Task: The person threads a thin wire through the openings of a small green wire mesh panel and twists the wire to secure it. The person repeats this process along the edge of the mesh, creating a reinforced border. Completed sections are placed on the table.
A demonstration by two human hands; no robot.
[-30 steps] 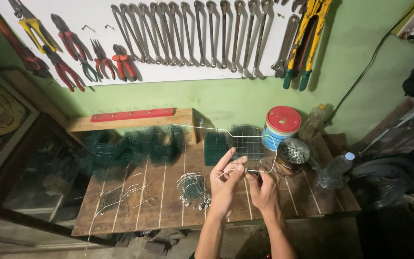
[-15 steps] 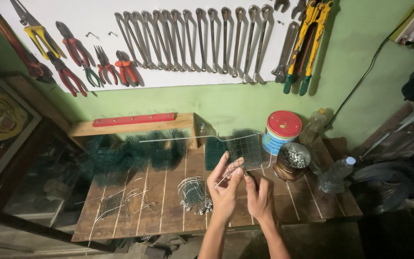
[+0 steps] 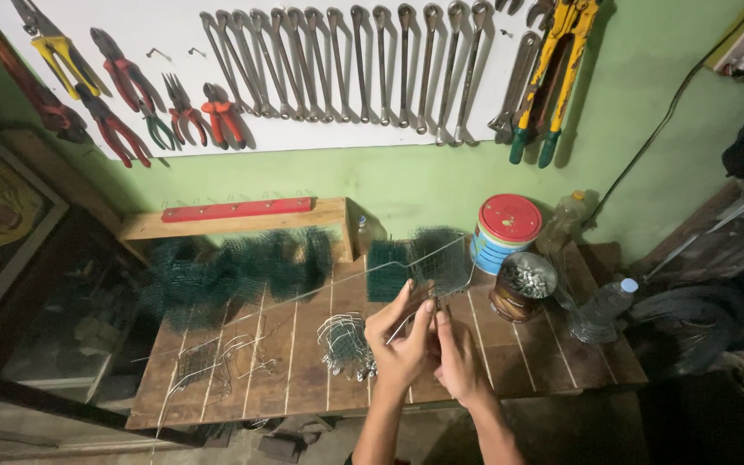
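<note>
A: What have the hands got?

B: Both are pinched on a thin wire (image 3: 424,303) held just above the surface (image 3: 510,362), near its front edge. The left hand (image 3: 398,344) has its fingers curled round it; the right hand (image 3: 456,357) nips it between thumb and fingertips, with the other fingers loosely bent.

A: How would it handle?

B: Light and springy, I'd judge: stiff enough to keep a bend, thin enough to slip or prick. Best held close to the bend, as both hands do.

A: And around it?

B: A heap of bent wire pieces (image 3: 346,344) lies just left of the hands. Green mesh (image 3: 234,271) is bunched at the back, and a mesh panel (image 3: 428,263) lies just beyond the hands. To the right stand a tin of small metal bits (image 3: 523,286), a red-lidded can (image 3: 505,228) and a plastic bottle (image 3: 600,306). Pliers and tongs (image 3: 363,60) hang on the wall.

A: Anything in the way?

B: The panel and heap crowd the hands.
</note>
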